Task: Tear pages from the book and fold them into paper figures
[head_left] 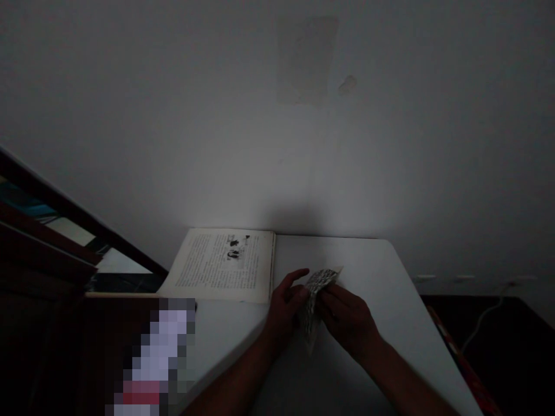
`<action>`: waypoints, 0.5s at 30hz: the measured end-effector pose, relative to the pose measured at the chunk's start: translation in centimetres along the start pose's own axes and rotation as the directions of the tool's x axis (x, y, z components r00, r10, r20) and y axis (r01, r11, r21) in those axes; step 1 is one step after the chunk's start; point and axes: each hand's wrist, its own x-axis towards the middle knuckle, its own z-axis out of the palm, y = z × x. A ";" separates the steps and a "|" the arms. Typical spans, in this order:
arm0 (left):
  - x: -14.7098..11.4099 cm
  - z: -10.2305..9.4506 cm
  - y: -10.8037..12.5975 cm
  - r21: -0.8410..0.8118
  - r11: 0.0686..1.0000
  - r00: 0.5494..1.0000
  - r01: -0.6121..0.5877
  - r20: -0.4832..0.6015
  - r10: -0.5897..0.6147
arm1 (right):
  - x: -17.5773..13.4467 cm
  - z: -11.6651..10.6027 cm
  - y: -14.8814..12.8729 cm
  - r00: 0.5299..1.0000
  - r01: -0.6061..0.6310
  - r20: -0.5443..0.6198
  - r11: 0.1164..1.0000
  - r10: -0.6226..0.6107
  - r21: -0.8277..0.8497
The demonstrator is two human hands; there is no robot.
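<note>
A folded sheet of printed paper [321, 279] is held above the white table, its creased lower end hanging toward me. My left hand [291, 300] pinches its left side, thumb against the print and index finger stretched out beyond it. On the other side, my right hand [349, 315] grips the paper with fingers curled behind it; their tips are partly hidden. An open book [208, 264] with printed text and a small black-and-white picture lies left of my hands, apart from them.
The white table [364, 260] stands against a grey wall [195, 127]. Dark wooden furniture [43, 248] is at the left, near a pixelated patch. A pale cable [481, 316] hangs at the right, beyond the table's edge. The scene is dim.
</note>
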 end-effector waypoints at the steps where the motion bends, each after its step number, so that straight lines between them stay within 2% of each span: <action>1: 0.0 0.0 0.0 0.003 1.000 1.000 -0.004 0.000 0.004 | 0.0 0.0 0.0 1.000 0.003 0.002 1.000 -0.003 -0.010; 6: 0.0 0.4 0.3 -0.047 0.999 0.999 -0.026 0.021 0.027 | -0.2 -0.1 0.2 1.000 -0.018 0.024 0.997 0.020 -0.081; 9: 0.1 0.6 0.4 -0.062 0.998 0.998 -0.023 0.049 0.026 | -0.3 -0.1 0.3 0.999 -0.046 -0.005 0.994 0.046 -0.103; 12: 0.2 0.4 0.4 -0.091 0.996 0.999 -0.014 0.029 0.016 | -0.5 -0.3 0.3 0.997 -0.075 -0.032 0.994 0.073 -0.076; 15: 0.3 0.0 0.4 -0.201 0.980 1.000 -0.010 0.001 0.010 | -0.7 -0.6 0.1 0.994 -0.090 -0.065 0.994 0.086 -0.061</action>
